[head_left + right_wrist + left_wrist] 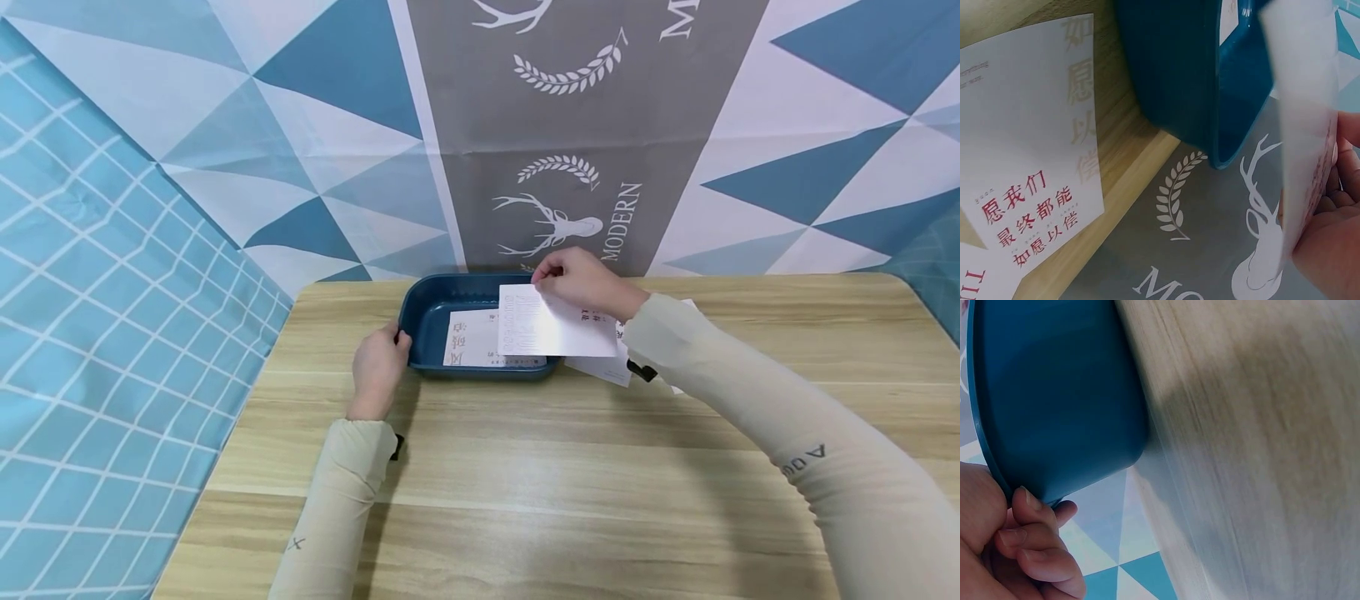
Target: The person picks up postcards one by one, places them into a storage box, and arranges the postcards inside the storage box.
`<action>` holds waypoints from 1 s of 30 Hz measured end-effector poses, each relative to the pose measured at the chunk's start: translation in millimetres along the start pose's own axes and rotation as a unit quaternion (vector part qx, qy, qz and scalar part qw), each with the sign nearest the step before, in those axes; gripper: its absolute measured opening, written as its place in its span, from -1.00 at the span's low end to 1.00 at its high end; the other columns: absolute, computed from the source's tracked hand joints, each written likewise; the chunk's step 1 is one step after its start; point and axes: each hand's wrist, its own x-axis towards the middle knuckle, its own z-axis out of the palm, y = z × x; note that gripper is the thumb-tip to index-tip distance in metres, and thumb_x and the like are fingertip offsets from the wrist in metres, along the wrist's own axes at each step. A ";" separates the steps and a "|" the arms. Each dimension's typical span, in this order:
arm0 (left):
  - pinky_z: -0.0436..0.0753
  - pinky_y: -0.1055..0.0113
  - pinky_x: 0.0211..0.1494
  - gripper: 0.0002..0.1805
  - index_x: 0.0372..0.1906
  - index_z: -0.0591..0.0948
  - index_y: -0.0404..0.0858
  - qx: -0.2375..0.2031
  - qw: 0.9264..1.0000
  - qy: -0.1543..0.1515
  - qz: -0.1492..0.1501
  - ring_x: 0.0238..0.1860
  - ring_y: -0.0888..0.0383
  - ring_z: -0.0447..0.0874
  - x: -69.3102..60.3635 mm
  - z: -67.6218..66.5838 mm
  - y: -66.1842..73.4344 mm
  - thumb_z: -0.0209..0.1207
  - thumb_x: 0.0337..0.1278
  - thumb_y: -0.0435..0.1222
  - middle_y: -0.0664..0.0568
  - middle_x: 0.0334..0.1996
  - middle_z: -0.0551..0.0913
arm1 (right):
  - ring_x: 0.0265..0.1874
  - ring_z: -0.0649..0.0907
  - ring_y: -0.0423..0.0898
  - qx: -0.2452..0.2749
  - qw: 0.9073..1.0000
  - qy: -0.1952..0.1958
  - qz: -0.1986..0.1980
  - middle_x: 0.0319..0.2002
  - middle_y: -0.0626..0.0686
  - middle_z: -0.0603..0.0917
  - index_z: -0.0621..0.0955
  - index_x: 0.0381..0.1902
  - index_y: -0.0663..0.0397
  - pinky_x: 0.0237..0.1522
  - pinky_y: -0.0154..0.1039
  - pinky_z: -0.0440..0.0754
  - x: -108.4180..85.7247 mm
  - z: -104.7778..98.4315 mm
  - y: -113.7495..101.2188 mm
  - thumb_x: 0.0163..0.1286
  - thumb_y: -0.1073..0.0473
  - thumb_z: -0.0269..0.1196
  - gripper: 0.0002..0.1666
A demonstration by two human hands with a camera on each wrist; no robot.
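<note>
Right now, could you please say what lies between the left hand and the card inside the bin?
Only a bare stretch of the bin itself, visible in the head view.

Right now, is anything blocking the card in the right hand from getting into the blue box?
Nothing visible is in the way: the blue box is open on top. Another card lies inside, partly hidden by the held card, but probably wouldn't block it.

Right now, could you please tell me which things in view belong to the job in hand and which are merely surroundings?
Job in hand:
blue bin, gripped by the left hand
printed card, pinched by the right hand
card inside the bin
probably the loose cards on the table

Surroundings:
the table itself
patterned backdrop
blue grid-patterned cloth
</note>
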 end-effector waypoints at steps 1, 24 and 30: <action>0.50 0.06 -0.31 -0.75 -0.30 0.58 -0.32 0.000 1.000 -0.001 0.001 -0.46 -0.05 0.52 0.3 0.0 0.1 -0.08 0.25 -0.29 -0.19 -0.45 0.62 | -0.21 0.46 -0.03 0.001 1.000 -0.001 0.000 -0.21 0.09 0.61 0.65 -0.20 0.11 -0.16 -0.23 0.34 0.5 0.4 -0.6 0.29 0.22 0.11 -0.79; 0.50 0.07 -0.32 -0.75 -0.26 0.58 -0.32 0.000 1.000 -0.001 -0.003 -0.44 -0.06 0.53 0.3 -0.9 1.1 -0.07 0.26 -0.27 -0.19 -0.43 0.63 | -0.20 0.46 -0.03 0.005 1.000 -0.010 0.004 -0.17 0.07 0.60 0.64 -0.22 0.08 -0.14 -0.22 0.34 16.2 13.0 -6.6 0.30 0.20 0.11 -0.81; 0.51 0.06 -0.29 -0.73 -0.19 0.60 -0.33 0.001 1.000 -0.005 -0.001 -0.43 -0.06 0.54 0.5 0.2 -0.6 -0.07 0.27 -0.27 -0.20 -0.40 0.64 | -0.18 0.46 -0.02 0.005 1.000 -0.016 0.005 -0.15 0.08 0.59 0.63 -0.20 0.09 -0.10 -0.21 0.35 18.6 16.0 -7.3 0.31 0.20 0.09 -0.80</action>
